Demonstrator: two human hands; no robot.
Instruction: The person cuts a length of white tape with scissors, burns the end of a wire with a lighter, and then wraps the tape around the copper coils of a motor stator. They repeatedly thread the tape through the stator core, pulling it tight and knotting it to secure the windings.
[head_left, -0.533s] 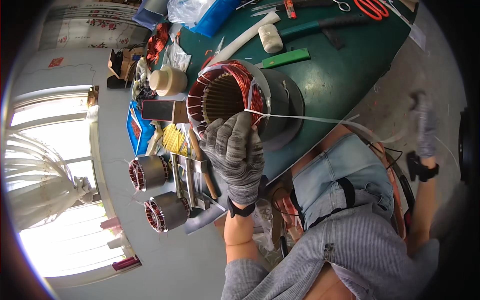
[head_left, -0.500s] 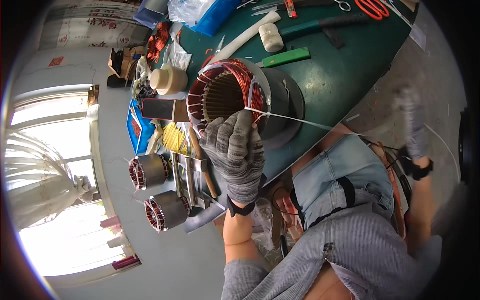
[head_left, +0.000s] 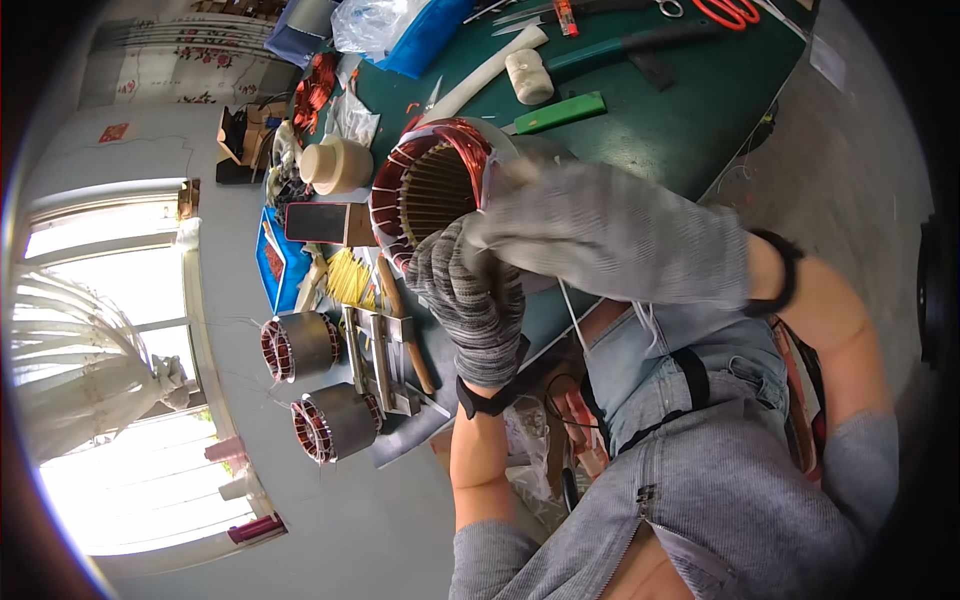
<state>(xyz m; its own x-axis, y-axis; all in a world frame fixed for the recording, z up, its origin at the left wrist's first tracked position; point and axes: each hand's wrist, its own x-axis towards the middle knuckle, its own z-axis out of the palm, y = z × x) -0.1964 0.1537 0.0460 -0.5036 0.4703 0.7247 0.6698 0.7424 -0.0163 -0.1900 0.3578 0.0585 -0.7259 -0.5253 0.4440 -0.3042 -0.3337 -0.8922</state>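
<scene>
Ringing the stator (head_left: 436, 190) are a mallet (head_left: 530, 77) at one o'clock, a knife (head_left: 562, 113) at two and two small stators (head_left: 342, 421) at seven; the right hand (head_left: 610, 235) blocks its three o'clock side. The left hand (head_left: 468, 300) curls fingers together at its five o'clock rim, any pinch hidden; the right's blur, grip unclear. Red-brown windings (head_left: 470, 150) circle its ribbed bore; the gloves are grey knit.

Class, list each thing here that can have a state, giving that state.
Left hand: gloved, fingers curled
Right hand: gloved, blurred
Large stator: wound, partly hidden
Small stators: both wound
White tape: loose end hanging
Phone: screen dark
Yellow strands: bundled
Curtain: gathered
Plastic bag: crumpled
</scene>
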